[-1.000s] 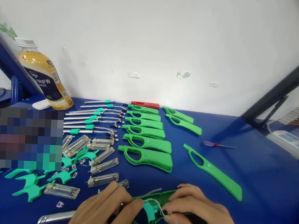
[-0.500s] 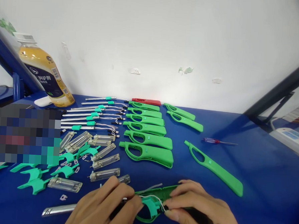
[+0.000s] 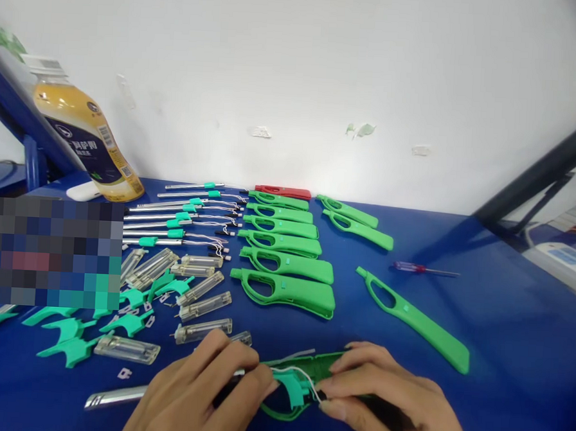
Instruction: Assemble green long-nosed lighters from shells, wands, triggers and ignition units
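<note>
Near the front edge lies an open green lighter shell [image 3: 285,413] with a teal trigger [image 3: 294,389] set in its handle loop. My left hand [image 3: 206,385] is closed around the nozzle end, where a metal tube [image 3: 117,396] sticks out to the left. A white wire [image 3: 301,372] runs along the shell to my right hand [image 3: 380,391]. Its thumb and fingers pinch the wire's end by a small black part [image 3: 321,395], just right of the trigger. My palms and fingers hide much of the shell. A thin clear tube [image 3: 296,355] lies along its far side.
Green shells [image 3: 291,295] stand in a column, with a red one [image 3: 289,192] at the back. Metal tubes with wires, clear fuel tanks [image 3: 126,348] and teal triggers [image 3: 73,351] lie left. A screwdriver [image 3: 423,269] and single shell [image 3: 417,322] lie right. A bottle [image 3: 89,137] stands back left.
The view has shifted slightly. Both hands keep their grip on the lighter, and the fingers have moved only a little around the wire and trigger.
</note>
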